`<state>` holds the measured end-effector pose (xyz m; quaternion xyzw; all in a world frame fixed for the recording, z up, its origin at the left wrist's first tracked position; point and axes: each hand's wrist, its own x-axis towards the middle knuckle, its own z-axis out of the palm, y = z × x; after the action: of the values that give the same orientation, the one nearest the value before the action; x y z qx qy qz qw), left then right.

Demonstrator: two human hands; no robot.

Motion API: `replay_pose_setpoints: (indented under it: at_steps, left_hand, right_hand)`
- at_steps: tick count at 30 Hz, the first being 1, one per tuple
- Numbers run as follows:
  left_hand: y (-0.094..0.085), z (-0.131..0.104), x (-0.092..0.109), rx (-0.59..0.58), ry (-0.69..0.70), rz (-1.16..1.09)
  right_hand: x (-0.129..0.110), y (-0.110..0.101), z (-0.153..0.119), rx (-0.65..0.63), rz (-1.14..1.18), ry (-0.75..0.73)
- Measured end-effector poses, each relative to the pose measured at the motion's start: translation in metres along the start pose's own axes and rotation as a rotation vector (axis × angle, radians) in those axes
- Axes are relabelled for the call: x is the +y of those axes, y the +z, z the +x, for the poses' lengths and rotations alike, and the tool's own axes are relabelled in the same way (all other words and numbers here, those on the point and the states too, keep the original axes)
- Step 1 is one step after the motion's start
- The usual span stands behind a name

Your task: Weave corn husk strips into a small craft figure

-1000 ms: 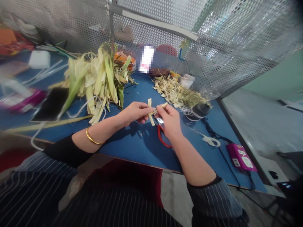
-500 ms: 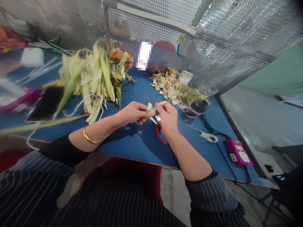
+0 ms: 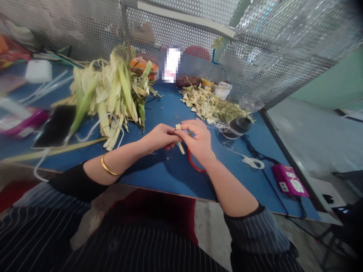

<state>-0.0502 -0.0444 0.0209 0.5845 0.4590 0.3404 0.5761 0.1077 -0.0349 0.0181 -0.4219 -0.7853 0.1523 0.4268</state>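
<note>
Between my two hands is a pale, narrow strip of corn husk [image 3: 182, 148], with one end showing above the fingertips and one hanging below. My left hand [image 3: 159, 139] pinches it from the left, fingers closed. My right hand [image 3: 200, 141] meets it there, thumb and fingertips closed on the strip. Below my right palm shows the red handle loop of scissors [image 3: 195, 163]; the hand hides the rest, and whether it rests on the table or hangs from the hand I cannot tell.
A big heap of corn husks [image 3: 104, 90] lies at left, beside a dark phone [image 3: 55, 126] with a white cable. Husk scraps [image 3: 210, 104] lie at back right, near a dark thread spool [image 3: 239, 127]. A purple power socket box [image 3: 289, 180] sits at right on the blue table [image 3: 161, 173].
My right hand has shifted its fingers over the strip and closed nearer my left fingertips. The scissors' metal part, visible before, is now hidden. My left hand has barely moved.
</note>
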Motion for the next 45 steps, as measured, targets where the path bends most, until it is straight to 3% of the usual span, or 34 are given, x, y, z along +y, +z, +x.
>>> replay_pose_setpoints:
  at_steps: [7,10,13,17,19,22,24,26,34,42,45]
  left_hand:
    - [0.002,-0.004,0.006,-0.068,0.028,0.045]
    - [0.001,-0.003,0.006,-0.092,-0.007,0.054]
    - [-0.005,0.004,0.002,-0.026,-0.073,-0.119]
    - [-0.017,0.015,-0.001,0.139,-0.079,-0.503]
    - [-0.021,0.018,-0.001,0.149,0.0,-0.556]
    - [-0.021,0.017,0.0,0.145,0.074,-0.535]
    - [-0.019,0.016,0.001,0.157,0.087,-0.527]
    - [-0.018,0.015,0.002,0.181,0.09,-0.533]
    - [-0.024,0.019,-0.001,0.288,0.15,-0.582]
    - [-0.02,0.015,0.003,0.321,0.051,-0.581]
    - [-0.023,0.016,0.003,0.289,0.014,-0.538]
  right_hand:
    - [0.001,0.006,-0.004,0.109,0.052,0.143]
    - [0.008,0.008,-0.003,0.092,0.058,0.153]
    - [0.011,0.001,0.001,0.147,0.034,0.063]
    - [0.004,-0.012,0.002,0.382,-0.044,0.03]
    - [-0.002,-0.01,0.001,0.304,-0.023,0.085]
    - [-0.008,0.004,0.003,-0.01,0.103,0.245]
    - [-0.009,0.015,0.006,-0.119,0.197,0.345]
    - [-0.009,0.022,0.01,-0.127,0.259,0.372]
    - [-0.013,0.029,0.015,-0.068,0.265,0.204]
    - [-0.016,0.035,0.001,-0.058,0.25,0.117]
    - [-0.012,0.034,-0.001,-0.105,0.222,0.162]
